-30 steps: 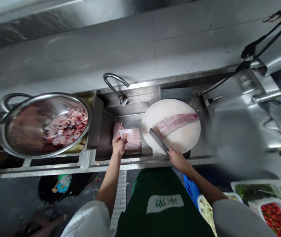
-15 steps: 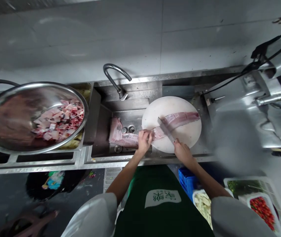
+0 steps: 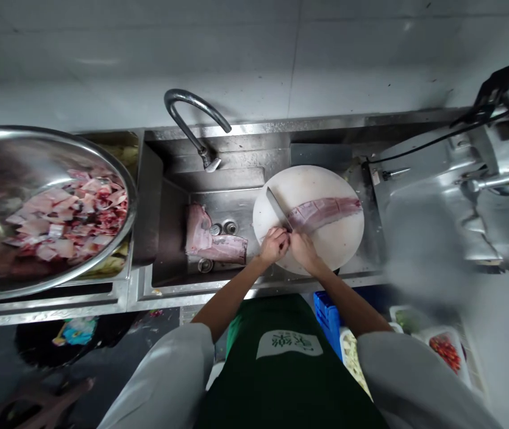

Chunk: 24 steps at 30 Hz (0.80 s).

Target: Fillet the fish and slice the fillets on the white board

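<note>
On the round white cutting board (image 3: 343,250) lies a long piece of pale pink fish (image 3: 323,213) with crosswise cuts in its far end. My right hand (image 3: 302,249) grips a knife (image 3: 278,206), its broad blade slanting up and left beside the fish's left end. Close against it, at the board's front left, my left hand (image 3: 274,245) has its fingers curled together. What those fingers hold, if anything, is hidden. More raw fish (image 3: 227,249) rests in the sink, left of the board.
A large steel bowl (image 3: 127,202) of cut fish pieces stands left of the steel sink (image 3: 176,208). A curved faucet (image 3: 198,104) rises behind the basin. Metal machinery (image 3: 455,196) occupies the right side. Below are a blue crate (image 3: 328,319) and a tray of red peppers (image 3: 445,353).
My left hand has shifted right onto the board, up against my right hand. The knife has moved left and its blade angle is steeper. The camera view has shifted.
</note>
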{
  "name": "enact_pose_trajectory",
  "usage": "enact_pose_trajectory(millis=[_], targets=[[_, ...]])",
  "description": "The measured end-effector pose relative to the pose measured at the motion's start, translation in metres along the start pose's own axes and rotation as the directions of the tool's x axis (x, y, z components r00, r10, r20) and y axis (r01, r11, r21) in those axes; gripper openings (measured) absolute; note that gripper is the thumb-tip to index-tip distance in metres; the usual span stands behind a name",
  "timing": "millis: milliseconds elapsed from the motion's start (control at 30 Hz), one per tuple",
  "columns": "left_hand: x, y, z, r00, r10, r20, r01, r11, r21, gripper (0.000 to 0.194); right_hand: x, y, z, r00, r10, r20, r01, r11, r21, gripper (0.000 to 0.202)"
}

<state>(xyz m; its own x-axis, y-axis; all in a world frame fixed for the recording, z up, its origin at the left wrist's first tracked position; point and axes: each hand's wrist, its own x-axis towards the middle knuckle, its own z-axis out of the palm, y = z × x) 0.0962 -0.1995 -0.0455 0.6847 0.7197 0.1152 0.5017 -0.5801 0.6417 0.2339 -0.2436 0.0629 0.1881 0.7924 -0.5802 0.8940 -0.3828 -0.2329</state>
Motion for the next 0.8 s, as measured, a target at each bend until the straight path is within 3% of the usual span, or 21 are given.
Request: enact_pose_trajectory(millis=[67, 133, 200, 267, 333, 400, 500, 633, 800], targets=[[-0.004, -0.001, -0.007, 1.000, 0.000, -0.006, -0.001, 1.000, -0.023, 0.026, 0.021, -0.010, -0.015, 1.000, -0.014, -0.010, 0.014, 0.999, 0.030, 0.034], [-0.015, -0.006, -0.018, 0.992, -0.058, -0.112, 0.055, 0.998, -0.025, 0.026, 0.021, -0.009, -0.023, 0.999, -0.030, -0.015, 0.031, 0.999, 0.018, 0.034], [-0.035, -0.013, -0.028, 0.939, -0.164, -0.302, 0.166, 0.986, -0.017, 0.026, 0.003, -0.003, -0.020, 0.999, -0.012, -0.041, 0.010, 0.999, -0.038, 0.035], [-0.057, -0.020, -0.033, 0.855, -0.237, -0.462, 0.254, 0.967, -0.025, 0.028, -0.022, 0.000, -0.009, 0.998, 0.019, -0.056, -0.025, 0.995, -0.100, 0.037], [-0.075, -0.024, -0.030, 0.805, -0.233, -0.546, 0.250, 0.967, -0.044, 0.028, -0.043, -0.001, 0.006, 0.999, 0.028, -0.030, -0.031, 0.990, -0.140, 0.039], [-0.082, -0.024, -0.021, 0.792, -0.186, -0.581, 0.182, 0.981, -0.067, 0.026, -0.054, -0.006, 0.018, 1.000, 0.021, 0.007, -0.020, 0.987, -0.157, 0.039], [-0.069, -0.019, -0.001, 0.844, -0.083, -0.531, 0.052, 0.996, -0.075, 0.020, -0.054, -0.010, 0.026, 0.999, 0.027, 0.021, -0.023, 0.985, -0.174, 0.039], [-0.036, -0.013, 0.016, 0.951, 0.026, -0.308, -0.035, 0.999, -0.024, 0.019, -0.047, -0.009, 0.028, 1.000, 0.020, -0.006, -0.021, 0.979, -0.204, 0.043], [-0.024, -0.011, 0.018, 0.967, 0.040, -0.252, -0.038, 0.999, 0.010, 0.020, -0.056, 0.000, 0.027, 1.000, 0.023, 0.021, -0.017, 0.968, -0.252, 0.045]])
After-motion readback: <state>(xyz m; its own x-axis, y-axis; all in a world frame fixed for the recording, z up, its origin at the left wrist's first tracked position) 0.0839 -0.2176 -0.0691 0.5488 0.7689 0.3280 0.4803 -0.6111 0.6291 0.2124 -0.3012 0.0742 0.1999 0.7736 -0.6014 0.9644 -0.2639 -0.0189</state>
